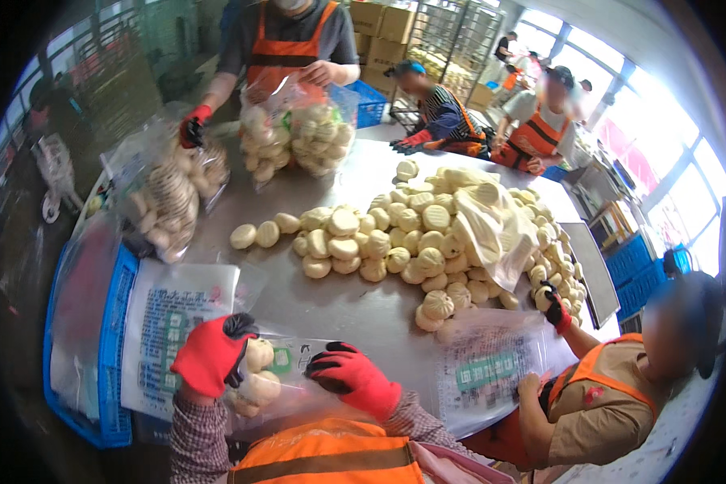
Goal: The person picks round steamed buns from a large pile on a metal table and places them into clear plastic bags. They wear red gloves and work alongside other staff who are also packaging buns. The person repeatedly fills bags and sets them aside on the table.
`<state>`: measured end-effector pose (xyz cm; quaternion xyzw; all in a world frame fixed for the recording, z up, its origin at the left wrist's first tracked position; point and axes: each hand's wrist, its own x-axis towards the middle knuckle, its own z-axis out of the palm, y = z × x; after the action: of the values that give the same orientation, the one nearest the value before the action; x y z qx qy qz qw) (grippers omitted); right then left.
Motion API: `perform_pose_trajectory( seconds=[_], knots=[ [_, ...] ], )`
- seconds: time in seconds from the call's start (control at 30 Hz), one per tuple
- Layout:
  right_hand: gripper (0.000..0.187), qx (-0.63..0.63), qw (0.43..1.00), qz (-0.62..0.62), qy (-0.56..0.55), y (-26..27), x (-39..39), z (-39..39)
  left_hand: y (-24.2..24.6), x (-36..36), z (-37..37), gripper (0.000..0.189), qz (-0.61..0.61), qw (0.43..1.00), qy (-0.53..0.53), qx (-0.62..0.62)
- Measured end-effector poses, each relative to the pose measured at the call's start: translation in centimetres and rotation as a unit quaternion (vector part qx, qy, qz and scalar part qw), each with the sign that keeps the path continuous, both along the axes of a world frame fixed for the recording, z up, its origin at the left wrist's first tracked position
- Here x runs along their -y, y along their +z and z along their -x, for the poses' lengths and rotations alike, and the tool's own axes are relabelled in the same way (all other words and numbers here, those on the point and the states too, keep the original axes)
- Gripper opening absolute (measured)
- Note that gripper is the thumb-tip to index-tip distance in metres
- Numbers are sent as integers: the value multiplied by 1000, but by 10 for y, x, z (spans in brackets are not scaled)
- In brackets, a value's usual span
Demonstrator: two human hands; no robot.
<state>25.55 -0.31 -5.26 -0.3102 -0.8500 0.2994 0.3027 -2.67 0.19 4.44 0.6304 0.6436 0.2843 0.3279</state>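
In front of me a clear printed plastic bag (299,396) lies on the metal table, with several pale buns (260,387) in its left part. My left hand (209,357), in a red glove with black fingers, is curled at the bag's left side beside the buns. My right hand (357,378), gloved the same way, lies over the bag's right part; its thumb and fingers are apart and I see nothing held in it. To the left of my left hand is a stack of flat printed plastic bags (175,284).
A large heap of pale buns (399,236), partly under a cloth (496,224), covers the table (266,272). A blue crate (118,351) stands at left. Filled bags (169,199) lie beyond it. A co-worker (605,387) at right has a printed bag (490,369); another person (290,42) stands opposite.
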Motion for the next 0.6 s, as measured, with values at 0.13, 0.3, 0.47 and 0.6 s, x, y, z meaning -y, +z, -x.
perform_pose_trajectory(
  seconds=[0.13,0.3,0.47,0.6],
  knots=[
    [52,37,937,-54,-342,7,-35,-90,-8,7,-17,24,9,1000,14,-3],
    [84,319,777,2,-543,-88,-78,-175,-1,0,-32,18,-100,990,-77,-65],
    [78,300,812,-10,-500,-94,-87,-165,-24,-5,-36,27,-91,987,-17,-131],
    [89,368,809,7,-458,-90,-79,-164,-21,-6,-40,27,-48,996,2,-80]
  ],
)
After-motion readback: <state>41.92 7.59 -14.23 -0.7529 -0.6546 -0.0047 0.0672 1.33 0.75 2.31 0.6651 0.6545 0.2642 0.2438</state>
